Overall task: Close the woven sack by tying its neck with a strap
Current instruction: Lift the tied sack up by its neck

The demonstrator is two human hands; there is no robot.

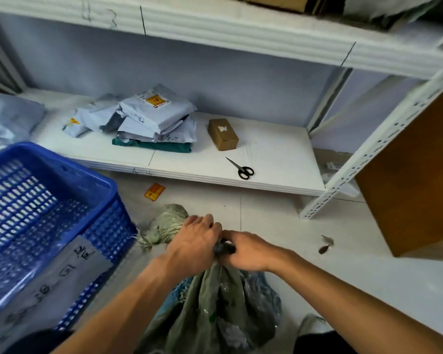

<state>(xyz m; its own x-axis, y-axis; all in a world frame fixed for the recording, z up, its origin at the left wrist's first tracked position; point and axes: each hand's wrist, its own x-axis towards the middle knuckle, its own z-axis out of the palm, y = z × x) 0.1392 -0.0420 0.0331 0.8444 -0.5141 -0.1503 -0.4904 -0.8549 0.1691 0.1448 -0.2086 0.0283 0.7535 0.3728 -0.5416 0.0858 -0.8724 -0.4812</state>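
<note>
A grey-green woven sack (215, 307) stands on the floor between my forearms, full and bulging. Its neck is gathered into a bunch, and the frayed open end (164, 226) sticks out to the left past my hands. My left hand (192, 244) is clenched around the gathered neck. My right hand (248, 249) presses against it from the right and pinches a dark strap (224, 247) at the neck. Only a short piece of the strap shows between the hands.
A blue plastic crate (49, 213) stands close on the left with a grey parcel leaning on it. The low white shelf (279, 169) ahead holds stacked mailer bags (154, 116), a small cardboard box (223, 134) and black scissors (241, 168). A brown cabinet (414, 180) stands right.
</note>
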